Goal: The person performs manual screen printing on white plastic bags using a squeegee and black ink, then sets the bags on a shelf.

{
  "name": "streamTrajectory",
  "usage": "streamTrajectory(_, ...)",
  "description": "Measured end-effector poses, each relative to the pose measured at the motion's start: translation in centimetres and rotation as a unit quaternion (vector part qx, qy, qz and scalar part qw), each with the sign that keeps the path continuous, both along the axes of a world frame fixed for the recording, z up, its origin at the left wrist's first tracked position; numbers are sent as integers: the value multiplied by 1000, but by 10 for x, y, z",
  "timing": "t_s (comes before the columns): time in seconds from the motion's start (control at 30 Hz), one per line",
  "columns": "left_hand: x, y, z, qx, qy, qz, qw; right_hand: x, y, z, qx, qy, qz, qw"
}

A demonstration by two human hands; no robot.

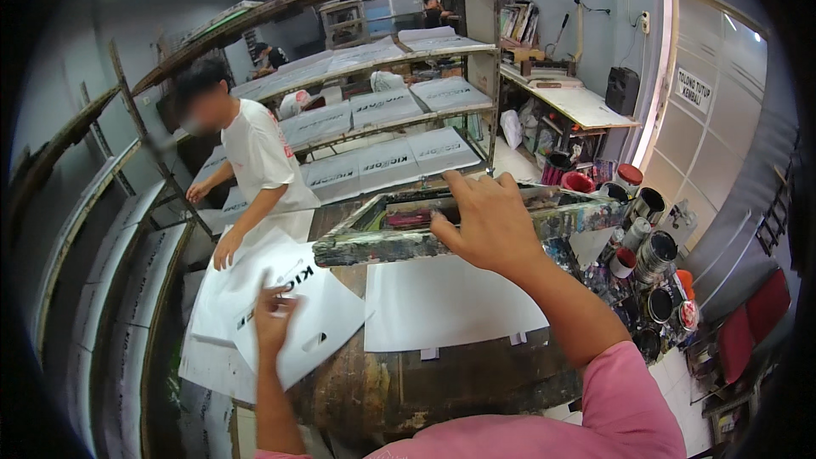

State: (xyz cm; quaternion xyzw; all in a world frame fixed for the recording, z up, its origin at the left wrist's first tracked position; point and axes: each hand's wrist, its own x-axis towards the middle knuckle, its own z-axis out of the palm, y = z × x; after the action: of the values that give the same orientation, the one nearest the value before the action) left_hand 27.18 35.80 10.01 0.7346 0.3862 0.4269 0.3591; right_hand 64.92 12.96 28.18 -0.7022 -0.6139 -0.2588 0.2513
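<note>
My right hand (493, 225) is closed on a paint-crusted screen-printing frame (382, 248), tilted above the table; its fingertips are hidden. Something pinkish (410, 218) lies inside the frame, its kind unclear. Below it, a blank white sheet (450, 310) lies flat on the dark, stained table (365, 382), with two small white tabs at its near edge. To the left, my left hand (274, 314) is over a white bag (327, 310) with black print and a cut-out handle hole. Its fingers are somewhat blurred but apart, and nothing shows in them.
A person in a white shirt (259, 140) stands across the table at left, one hand near the white bags. Racks (399, 119) of printed white bags fill the back and left. Paint cans (656, 251) crowd the right side, near a red chair (752, 314).
</note>
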Motion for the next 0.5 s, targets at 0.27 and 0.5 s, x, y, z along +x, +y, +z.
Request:
streamTrajectory(0.27, 88, -174, -34, -145, -155, -49, 976, -22, -70, -110, -302, 0, 92, 949)
streamTrajectory(0.5, 57, -186, -131, 14, 176, 27, 984, -36, -100, -217, -340, 174, 99, 919)
